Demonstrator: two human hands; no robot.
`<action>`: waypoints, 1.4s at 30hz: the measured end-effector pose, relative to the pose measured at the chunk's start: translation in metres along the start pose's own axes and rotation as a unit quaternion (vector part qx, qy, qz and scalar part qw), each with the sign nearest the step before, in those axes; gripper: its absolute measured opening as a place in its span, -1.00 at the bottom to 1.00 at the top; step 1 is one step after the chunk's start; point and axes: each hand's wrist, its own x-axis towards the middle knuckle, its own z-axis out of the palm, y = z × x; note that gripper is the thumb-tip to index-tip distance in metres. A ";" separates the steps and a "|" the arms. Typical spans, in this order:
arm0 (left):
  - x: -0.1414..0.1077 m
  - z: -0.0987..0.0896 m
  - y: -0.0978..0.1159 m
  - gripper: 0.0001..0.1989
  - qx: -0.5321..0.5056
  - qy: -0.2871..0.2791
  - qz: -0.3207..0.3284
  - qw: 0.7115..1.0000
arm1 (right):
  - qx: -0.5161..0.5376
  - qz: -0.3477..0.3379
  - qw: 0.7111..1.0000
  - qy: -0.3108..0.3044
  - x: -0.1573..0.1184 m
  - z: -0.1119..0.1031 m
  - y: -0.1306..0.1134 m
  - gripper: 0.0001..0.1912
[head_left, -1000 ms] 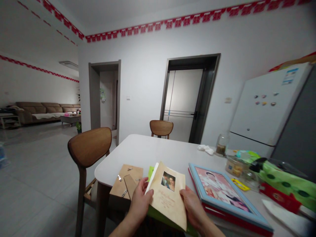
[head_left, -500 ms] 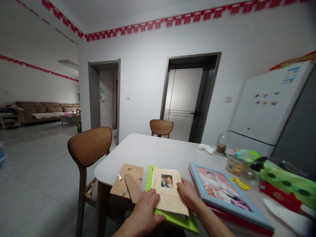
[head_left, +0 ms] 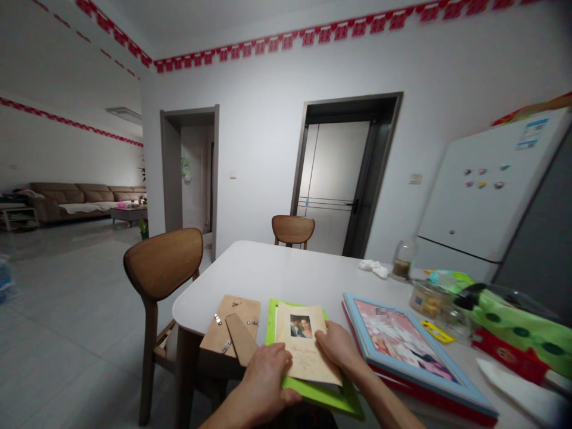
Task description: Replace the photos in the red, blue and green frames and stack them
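Observation:
A beige printed card (head_left: 308, 356) with a small photo of two people lies over a lime-green photo frame (head_left: 322, 398) at the near edge of the table. My left hand (head_left: 267, 376) is closed at the lower left, fingertips along the card's left edge and thumb by the frame's near rim. At the card's right edge is my right hand (head_left: 339, 347), holding it with thumb and curled fingers. The card sits slightly askew over the frame, hiding most of its opening. Left of them lies a wooden frame back (head_left: 212, 339) with metal clips and a stand leg (head_left: 239, 338).
To the right, a light-blue framed picture (head_left: 357, 313) rests on a red item. Beyond it stand glass jars (head_left: 402, 265), a crumpled tissue (head_left: 374, 268), a yellow packet (head_left: 437, 331) and a green bag (head_left: 513, 322). Wooden chairs (head_left: 165, 265) flank the white table (head_left: 268, 271).
My right fingers have slid slightly left over the card's edge, and the card's near edge has moved up a little. My left hand stays nearly in place.

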 end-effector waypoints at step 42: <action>-0.003 -0.002 -0.002 -0.61 0.047 -0.011 -0.013 0.999 | -0.177 -0.117 0.976 0.042 -0.033 0.014 0.005 -0.64</action>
